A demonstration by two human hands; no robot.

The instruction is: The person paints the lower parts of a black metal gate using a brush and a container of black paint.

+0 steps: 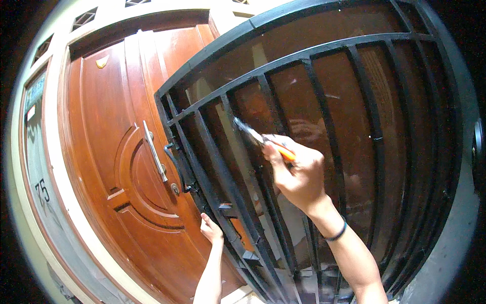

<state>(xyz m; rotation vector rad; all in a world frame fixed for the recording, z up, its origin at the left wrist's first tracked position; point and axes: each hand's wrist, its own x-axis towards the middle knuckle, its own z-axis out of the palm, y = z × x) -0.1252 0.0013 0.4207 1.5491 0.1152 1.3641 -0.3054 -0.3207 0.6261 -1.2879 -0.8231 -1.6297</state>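
Note:
My right hand [298, 169] is closed around a paintbrush [251, 134] with an orange handle and a pale metal ferrule. Its dark bristle tip points up and left, at one of the upright bars of a black metal gate [319, 96]; whether it touches the bar I cannot tell. Lower down, my left hand [212, 231] grips the gate's left edge, with its thumb showing and the other fingers partly hidden. Brown, glossy sheeting [354, 162] shows between the bars, with pale reflections on it. A dark band circles my right wrist.
Left of the gate stands a carved wooden door [101, 131] with a long metal handle [154, 152]. The gate's own latch and handle [177, 164] stick out from its left edge. A narrow window [38, 152] is at the far left, and a grey wall [453, 243] at the right.

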